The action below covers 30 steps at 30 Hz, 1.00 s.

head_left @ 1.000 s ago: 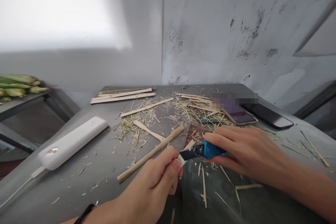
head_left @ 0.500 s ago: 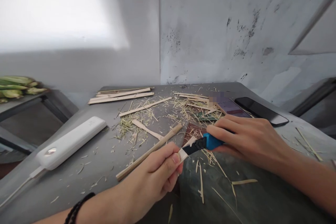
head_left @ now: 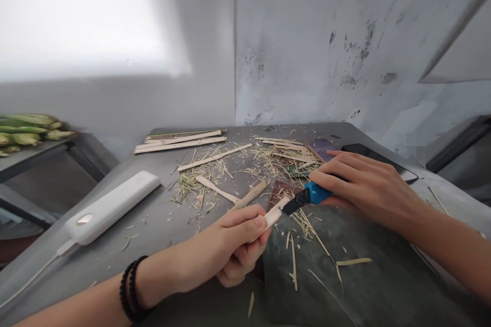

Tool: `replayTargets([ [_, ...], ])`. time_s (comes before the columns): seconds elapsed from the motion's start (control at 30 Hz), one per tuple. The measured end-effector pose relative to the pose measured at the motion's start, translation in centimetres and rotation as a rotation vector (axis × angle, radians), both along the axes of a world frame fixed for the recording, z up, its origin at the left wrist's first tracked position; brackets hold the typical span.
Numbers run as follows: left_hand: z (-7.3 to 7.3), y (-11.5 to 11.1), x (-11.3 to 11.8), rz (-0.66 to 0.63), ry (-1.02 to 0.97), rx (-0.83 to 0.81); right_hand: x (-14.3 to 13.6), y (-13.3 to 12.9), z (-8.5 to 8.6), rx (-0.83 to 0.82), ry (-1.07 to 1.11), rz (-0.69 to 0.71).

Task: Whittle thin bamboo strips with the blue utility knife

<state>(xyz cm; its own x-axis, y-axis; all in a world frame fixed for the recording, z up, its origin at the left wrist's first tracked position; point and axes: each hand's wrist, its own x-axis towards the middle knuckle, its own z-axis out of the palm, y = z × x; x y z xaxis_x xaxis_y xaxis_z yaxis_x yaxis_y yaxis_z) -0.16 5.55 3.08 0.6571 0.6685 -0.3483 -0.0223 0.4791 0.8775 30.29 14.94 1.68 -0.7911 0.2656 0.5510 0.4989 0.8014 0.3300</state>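
Near the middle of the head view, my left hand (head_left: 238, 245) is closed round a pale, flat wooden strip (head_left: 274, 213), whose free end sticks out up and to the right. My right hand (head_left: 366, 186) grips a utility knife (head_left: 319, 193) with a blue handle and a dark blade. The blade's tip touches or lies very close to the strip, just beyond my left thumb. Behind my left hand lies a thicker wooden stick (head_left: 251, 195), partly hidden by that hand. Thin shavings (head_left: 307, 227) are scattered under the knife.
A white power strip (head_left: 111, 207) with a cable lies at left. Several wooden strips (head_left: 180, 141) are stacked at the back, with a shaped piece (head_left: 217, 189) nearer. Two phones, one purple-screened (head_left: 324, 148) and one black (head_left: 360, 150), lie behind my right hand. Corn cobs (head_left: 28, 130) rest on a side table.
The knife and my right hand have moved a little up and right, away from my left thumb, and more of the strip shows. My left forearm has come further into view.
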Motion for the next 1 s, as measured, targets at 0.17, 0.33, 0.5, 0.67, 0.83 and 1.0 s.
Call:
replayTargets([
  [0.17, 0.2, -0.5, -0.7, -0.022, 0.016, 0.0, 2.2, 1.7, -0.6, -0.09, 0.169, -0.328],
  [0.33, 0.0, -1.7, -0.9, -0.077, 0.122, -0.002, 6.0, 4.3, 0.0, 0.047, 0.513, -0.746],
  [0.5, -1.3, -1.4, -0.2, 0.147, -0.022, 0.118, 3.6, 2.7, -0.8, -0.082, 0.428, -0.564],
  [0.67, -1.4, -1.4, -0.2, 0.199, -0.088, 0.132, 0.1, 0.2, -1.6, -0.188, 0.289, -0.157],
  [0.83, -1.2, -1.6, -0.1, 0.224, -0.018, 0.081, -0.6, 0.1, -2.3, -0.296, 0.207, -0.013],
  [1.0, -1.2, -1.5, 0.0, 0.234, 0.011, 0.055, -0.3, 0.5, -2.6, -0.32, 0.288, -0.083],
])
